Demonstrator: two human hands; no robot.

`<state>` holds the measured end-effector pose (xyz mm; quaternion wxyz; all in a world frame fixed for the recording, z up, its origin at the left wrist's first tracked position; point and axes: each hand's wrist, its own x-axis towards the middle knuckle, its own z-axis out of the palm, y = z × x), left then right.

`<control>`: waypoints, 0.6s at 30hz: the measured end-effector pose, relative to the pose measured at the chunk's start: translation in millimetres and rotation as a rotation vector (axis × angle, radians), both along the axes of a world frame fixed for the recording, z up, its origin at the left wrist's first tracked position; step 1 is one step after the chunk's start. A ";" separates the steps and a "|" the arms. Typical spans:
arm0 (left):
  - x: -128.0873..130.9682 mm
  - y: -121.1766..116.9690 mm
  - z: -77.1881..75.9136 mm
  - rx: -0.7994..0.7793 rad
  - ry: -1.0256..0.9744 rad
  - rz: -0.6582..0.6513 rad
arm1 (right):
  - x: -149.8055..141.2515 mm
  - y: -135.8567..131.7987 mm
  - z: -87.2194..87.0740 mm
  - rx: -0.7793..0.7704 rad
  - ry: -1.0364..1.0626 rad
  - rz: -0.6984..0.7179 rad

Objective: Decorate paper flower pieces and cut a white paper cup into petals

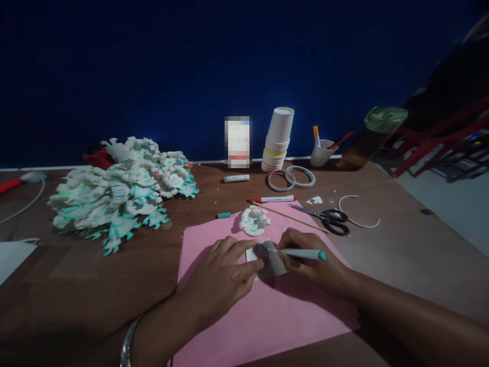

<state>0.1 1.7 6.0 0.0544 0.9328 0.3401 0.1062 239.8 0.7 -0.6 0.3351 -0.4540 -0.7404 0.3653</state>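
My right hand (pixel 305 257) grips a white marker pen (pixel 303 253) with a green end, its tip close to a small white paper piece (pixel 270 267). A short green mark shows near the paper's top edge. My left hand (pixel 229 267) lies with its fingers apart, thumb and forefinger resting on the paper's left side. Beneath both is a pink sheet (pixel 229 326). Just beyond the paper sits a white paper face (pixel 254 221) with curled edges and a green smile. A green pen cap (pixel 224 215) lies to its left.
Many paper figures (pixel 122 193) are heaped at left. Scissors (pixel 330 220), a thin stick (pixel 290 216) and a red pen (pixel 273 199) lie to the right. Behind stand stacked paper cups (pixel 278 140), tape rings (pixel 292 178), a glue stick (pixel 237 178), a pen cup (pixel 323 153) and a bottle (pixel 370 137).
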 end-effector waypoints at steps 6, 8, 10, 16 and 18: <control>-0.5 0.2 -0.6 0.013 -0.017 -0.004 | -0.7 0.2 -0.5 0.031 0.001 -0.001; -0.5 0.3 -0.5 0.018 -0.021 -0.008 | -0.5 0.5 0.0 0.041 -0.007 -0.008; -0.3 0.3 -0.1 0.013 -0.019 -0.008 | 0.0 0.6 0.9 0.052 0.000 -0.020; 1.1 0.3 1.1 0.003 -0.002 -0.004 | 0.9 0.8 2.7 0.119 0.046 -0.080; 1.4 -0.1 1.2 -0.004 0.002 -0.001 | 0.9 0.6 2.5 0.125 0.012 -0.063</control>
